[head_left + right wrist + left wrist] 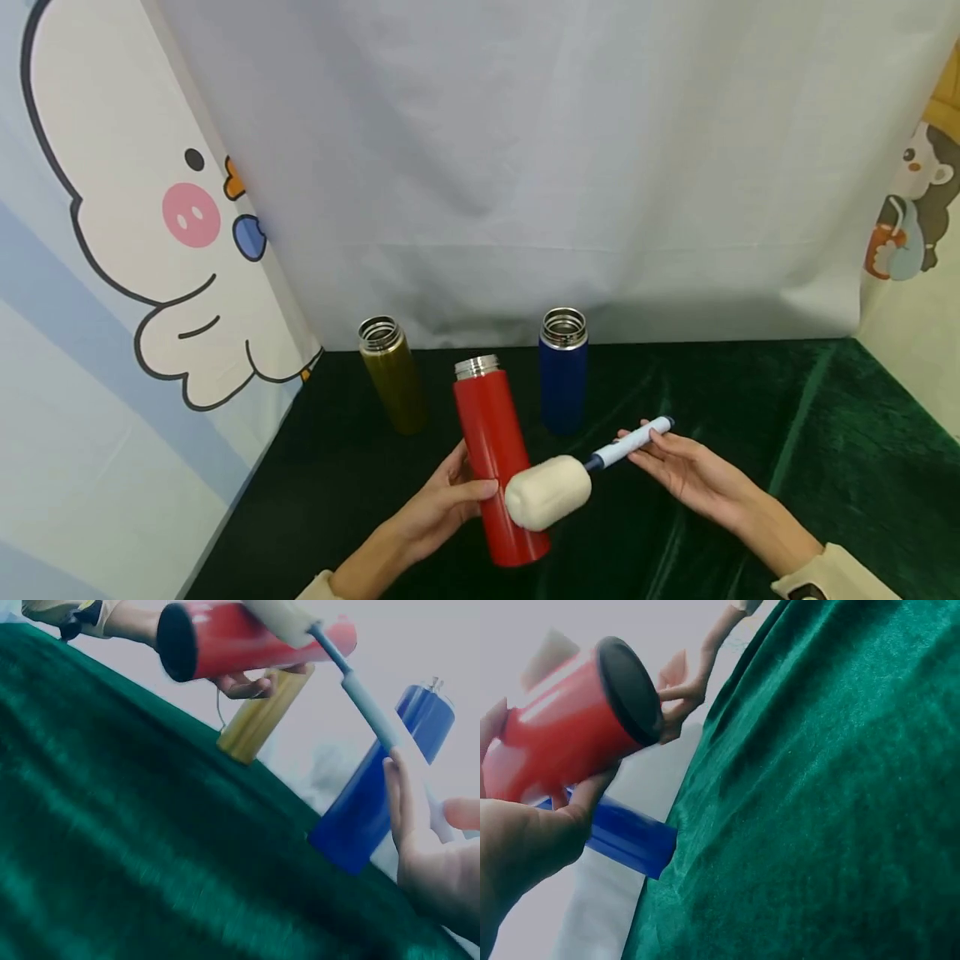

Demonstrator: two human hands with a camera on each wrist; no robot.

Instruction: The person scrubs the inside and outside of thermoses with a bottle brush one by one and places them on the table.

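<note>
Dark green velvet (840, 450) is covering the surface (720, 567), and a pale curtain (525, 167) is hanging behind it. Toward the back, a gold bottle (396, 383) and a blue bottle (563, 383) are standing well apart, both showing uncovered threaded necks. Nearer the person, a red bottle (491, 442) is tilting in the air, its bare metal neck pointing up and away. The left hand (442, 508) is wrapping its lower half, thumb across the front and fingers behind. The right hand (697, 475) is pinching the light-coloured handle of a sponge brush (549, 492) near its far end; the cream head is overlapping the red bottle's lower side in the head view, but whether it is touching I cannot tell. Judging by its metal neck, the red bottle is probably rigid and moderately light, with a smooth coat likely to turn slippery if wet, so the middle of the body is offering the surest hold. The sponge head is looking soft and easily squashed; the stiff handle is the better place to grip.
</note>
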